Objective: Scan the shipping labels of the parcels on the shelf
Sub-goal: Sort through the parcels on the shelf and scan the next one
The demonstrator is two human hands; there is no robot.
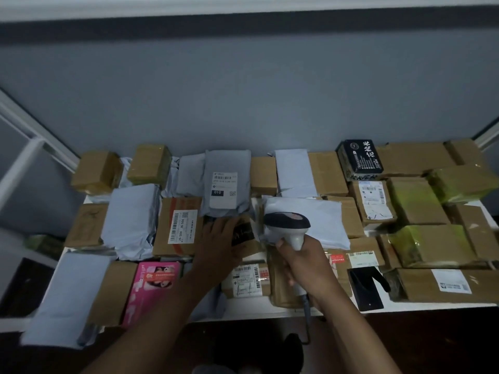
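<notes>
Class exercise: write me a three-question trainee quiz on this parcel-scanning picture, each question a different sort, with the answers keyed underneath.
1. True or false: the right hand grips the barcode scanner.
2. Which colour is the box at the shelf's front left? A green, B pink, C black.
3. Fill in: the left hand rests on a small ____ parcel.

Key
1. True; its fingers curl round the scanner's handle.
2. B; the pink box lies there.
3. Dark; the dark parcel lies in front of the grey mailer labelled 010.

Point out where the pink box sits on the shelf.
In the head view, the pink box lies at the shelf's front edge, left of centre, just left of the left forearm and below the brown carton with the J6-S04 label.
</notes>
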